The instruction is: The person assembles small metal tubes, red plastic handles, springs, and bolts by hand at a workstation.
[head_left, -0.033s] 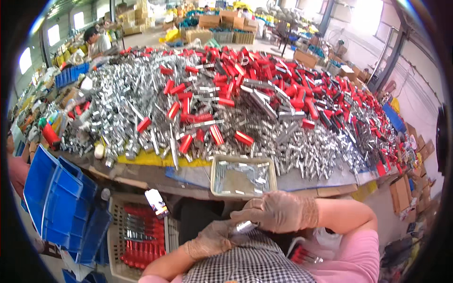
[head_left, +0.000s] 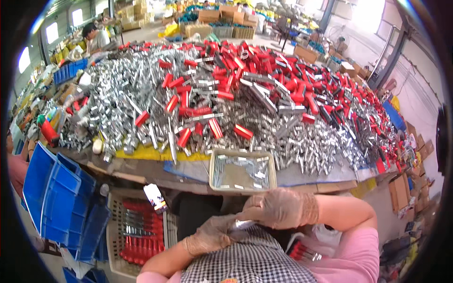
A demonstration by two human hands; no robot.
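Close to my checked apron (head_left: 236,262), my two gloved hands meet over a short, shiny metal piece (head_left: 243,225). My left hand (head_left: 213,232) is closed around its lower end. The bent fingers of my right hand (head_left: 281,207) press on its top and cover most of it, so its exact kind is hidden. Just beyond my hands, at the table edge, sits a pale shallow tray (head_left: 213,170) with slim metal parts along its sides.
A large heap of metal parts (head_left: 137,94) and red-handled pieces (head_left: 297,89) covers the table. At left stand blue bins (head_left: 52,198) and a beige crate (head_left: 113,236) of red-handled tools, with a phone (head_left: 155,197) on its edge. Another person (head_left: 96,40) sits far left.
My right hand's fingers have come down over the metal piece, so less of it shows. My left hand keeps its grip.
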